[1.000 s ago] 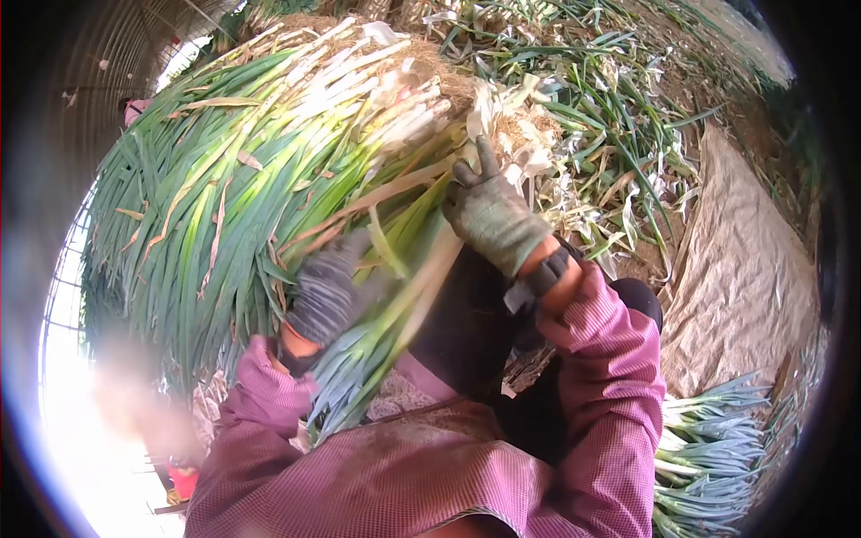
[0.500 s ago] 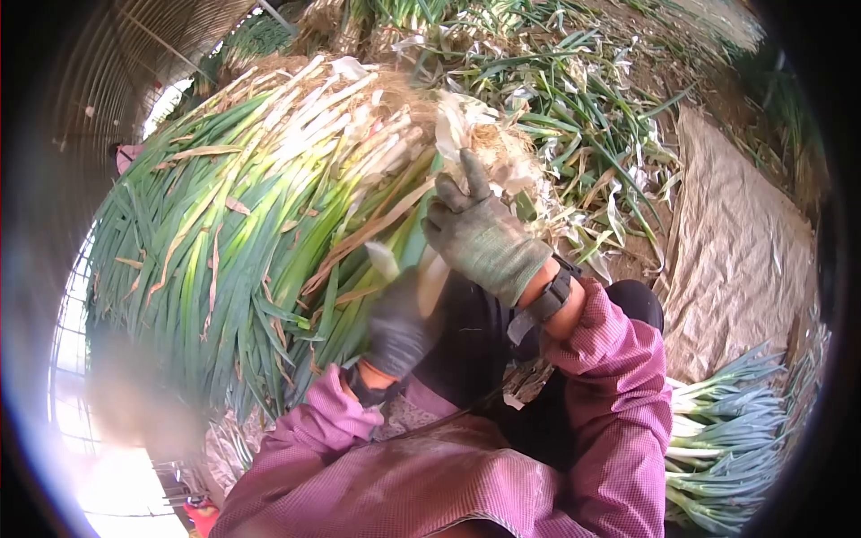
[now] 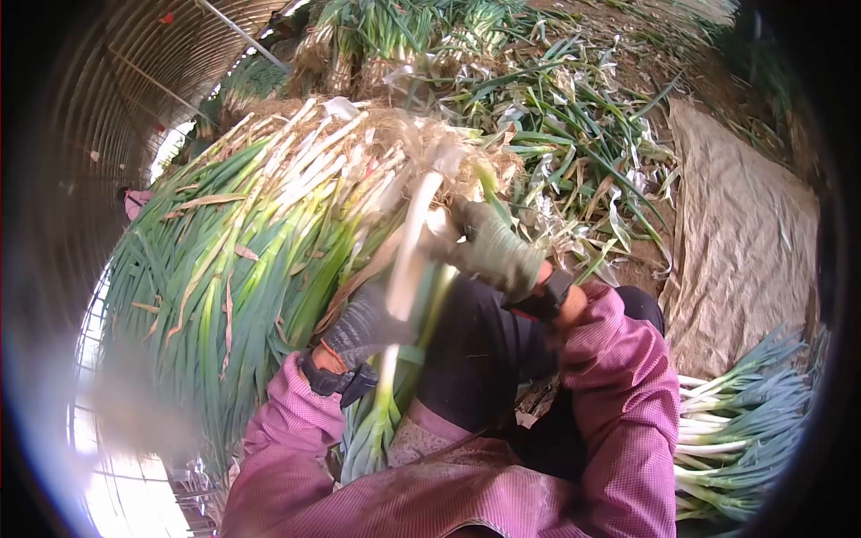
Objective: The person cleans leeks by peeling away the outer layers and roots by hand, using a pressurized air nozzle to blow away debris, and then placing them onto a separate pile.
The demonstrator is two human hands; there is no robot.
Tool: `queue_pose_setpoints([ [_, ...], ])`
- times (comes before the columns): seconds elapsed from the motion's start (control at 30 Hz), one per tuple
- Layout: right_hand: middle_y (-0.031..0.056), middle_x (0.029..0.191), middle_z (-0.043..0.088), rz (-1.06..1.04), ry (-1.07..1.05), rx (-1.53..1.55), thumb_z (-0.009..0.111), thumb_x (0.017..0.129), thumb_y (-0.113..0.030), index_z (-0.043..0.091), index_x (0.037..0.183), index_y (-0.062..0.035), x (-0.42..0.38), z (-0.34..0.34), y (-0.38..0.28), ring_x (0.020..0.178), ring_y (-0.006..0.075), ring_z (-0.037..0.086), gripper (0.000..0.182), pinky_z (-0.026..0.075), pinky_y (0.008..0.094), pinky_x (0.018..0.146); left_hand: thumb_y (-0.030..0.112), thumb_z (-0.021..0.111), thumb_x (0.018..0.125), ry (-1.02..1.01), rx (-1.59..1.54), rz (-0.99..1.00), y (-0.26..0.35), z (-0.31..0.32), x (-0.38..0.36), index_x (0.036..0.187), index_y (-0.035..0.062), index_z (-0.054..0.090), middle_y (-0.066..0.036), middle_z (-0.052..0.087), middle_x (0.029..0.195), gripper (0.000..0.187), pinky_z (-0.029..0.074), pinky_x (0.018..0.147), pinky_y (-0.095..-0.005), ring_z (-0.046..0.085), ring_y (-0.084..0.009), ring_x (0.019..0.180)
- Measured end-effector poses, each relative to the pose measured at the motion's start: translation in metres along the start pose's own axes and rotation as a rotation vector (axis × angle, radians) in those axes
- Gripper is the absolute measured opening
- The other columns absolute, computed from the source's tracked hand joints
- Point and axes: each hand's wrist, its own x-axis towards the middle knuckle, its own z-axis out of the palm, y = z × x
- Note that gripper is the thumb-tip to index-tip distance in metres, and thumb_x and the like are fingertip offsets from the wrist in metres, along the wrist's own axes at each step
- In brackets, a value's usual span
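My left hand [image 3: 363, 325], in a dark grey glove, is closed round a long green onion [image 3: 413, 235]. Its white shaft points up and its green leaves [image 3: 373, 441] hang below my fist. To the right, my right hand [image 3: 499, 249], in a greenish-grey glove, is bent and smeared by motion. A pale green strip of leaf [image 3: 487, 182] sticks up from its closed fingers, beside the onion's white end. Left of both hands lies a large heap of untrimmed green onions [image 3: 238, 260], roots toward the top and leaves drooping to the lower left.
Loose peeled leaves [image 3: 574, 148] litter the ground beyond my right hand. A tan cloth [image 3: 735, 242] lies at the right, with cleaned green onions [image 3: 726, 430] below it. More bundles [image 3: 395, 31] stand at the back, under a ribbed curved roof [image 3: 108, 108].
The onion in my left hand has come upright, its white shaft now in plain sight. My right hand has turned from raised, spread fingers to a closed grip, slightly lower and to the right.
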Motion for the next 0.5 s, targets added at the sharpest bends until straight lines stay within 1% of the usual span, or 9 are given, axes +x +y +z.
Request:
queue_pose_setpoints([
  [0.07, 0.0116, 0.082, 0.065, 0.044, 0.198, 0.225, 0.068, 0.083, -0.022, 0.061, 0.083, 0.0023, -0.004, 0.014, 0.014, 0.079, 0.0203, 0.061, 0.025, 0.051, 0.0366, 0.067, 0.011, 0.082, 0.061, 0.011, -0.044, 0.038, 0.014, 0.004, -0.001, 0.092, 0.0028, 0.062, -0.003, 0.06, 0.072, 0.038, 0.049, 0.059, -0.0305, 0.055, -0.0143, 0.062],
  [0.13, 0.0112, 0.074, 0.063, -0.239, 0.454, 0.076, 0.063, 0.086, -0.02, 0.062, 0.077, 0.001, 0.022, 0.038, 0.08, 0.072, 0.0176, 0.06, 0.023, 0.049, 0.0335, 0.064, 0.009, 0.082, 0.061, -0.016, -0.032, -0.01, 0.016, 0.005, -0.002, 0.093, 0.0027, 0.063, -0.004, 0.059, 0.073, 0.037, 0.049, 0.059, -0.0307, 0.055, -0.0139, 0.063],
  [0.2, 0.0059, 0.065, 0.058, -0.067, 0.69, 0.213, 0.058, 0.091, -0.016, 0.065, 0.082, 0.0014, 0.04, 0.007, 0.116, 0.061, 0.0127, 0.053, 0.021, 0.043, 0.0305, 0.055, 0.007, 0.081, 0.062, -0.083, 0.043, -0.137, 0.01, 0.008, -0.011, 0.097, 0.0024, 0.062, -0.003, 0.059, 0.077, 0.04, 0.049, 0.059, -0.0305, 0.056, -0.0128, 0.066],
  [0.23, 0.0008, 0.061, 0.053, 0.244, 0.773, 0.423, 0.055, 0.094, -0.013, 0.069, 0.091, 0.0025, 0.041, -0.029, 0.12, 0.055, 0.0092, 0.046, 0.02, 0.038, 0.0289, 0.048, 0.005, 0.08, 0.062, -0.147, -0.099, -0.052, -0.001, 0.012, -0.016, 0.1, 0.0026, 0.061, -0.003, 0.059, 0.079, 0.043, 0.05, 0.06, -0.0305, 0.056, -0.0123, 0.069],
  [0.27, 0.005, 0.068, 0.062, 0.352, 0.75, 0.294, 0.053, 0.092, -0.012, 0.069, 0.094, 0.0006, 0.027, -0.065, 0.108, 0.06, 0.0103, 0.054, 0.02, 0.043, 0.0279, 0.054, 0.003, 0.08, 0.061, -0.208, -0.244, 0.035, -0.018, 0.017, -0.02, 0.103, 0.0027, 0.06, -0.003, 0.058, 0.081, 0.046, 0.05, 0.06, -0.0306, 0.056, -0.0119, 0.072],
  [0.3, 0.0074, 0.071, 0.067, 0.332, 0.791, 0.135, 0.057, 0.091, -0.017, 0.07, 0.09, -0.0023, 0.022, -0.081, 0.112, 0.06, 0.0132, 0.057, 0.02, 0.044, 0.0318, 0.057, 0.002, 0.079, 0.061, -0.269, -0.391, 0.118, -0.027, 0.018, -0.022, 0.106, 0.0029, 0.059, -0.002, 0.057, 0.084, 0.048, 0.051, 0.06, -0.0307, 0.056, -0.0115, 0.074],
  [0.33, 0.013, 0.093, 0.069, 0.521, 0.561, -0.227, 0.066, 0.085, -0.02, 0.065, 0.114, -0.0045, 0.019, -0.098, 0.11, 0.083, 0.022, 0.064, 0.033, 0.049, 0.0365, 0.076, 0.0, 0.078, 0.06, -0.3, -0.502, 0.043, -0.022, 0.015, -0.025, 0.107, 0.0032, 0.058, -0.002, 0.057, 0.085, 0.051, 0.051, 0.061, -0.0302, 0.056, -0.0115, 0.076],
  [0.4, 0.0166, 0.116, 0.061, 0.416, 0.429, -0.439, 0.072, 0.08, -0.02, 0.05, 0.132, -0.009, 0.011, -0.091, 0.095, 0.108, 0.0278, 0.056, 0.058, 0.042, 0.0378, 0.095, -0.003, 0.077, 0.058, -0.368, -0.711, -0.108, -0.005, 0.005, -0.035, 0.111, 0.0038, 0.056, -0.002, 0.055, 0.089, 0.058, 0.051, 0.064, -0.0294, 0.055, -0.0114, 0.08],
  [0.5, 0.0169, 0.148, 0.038, -0.043, 0.29, -0.291, 0.081, 0.071, -0.02, 0.017, 0.152, -0.0144, 0.023, -0.066, 0.105, 0.139, 0.0339, 0.029, 0.103, 0.017, 0.0377, 0.119, -0.003, 0.078, 0.056, -0.403, -0.773, -0.084, -0.02, 0.007, -0.028, 0.113, 0.0032, 0.056, -0.003, 0.056, 0.088, 0.061, 0.052, 0.066, -0.0287, 0.056, -0.0122, 0.08],
])
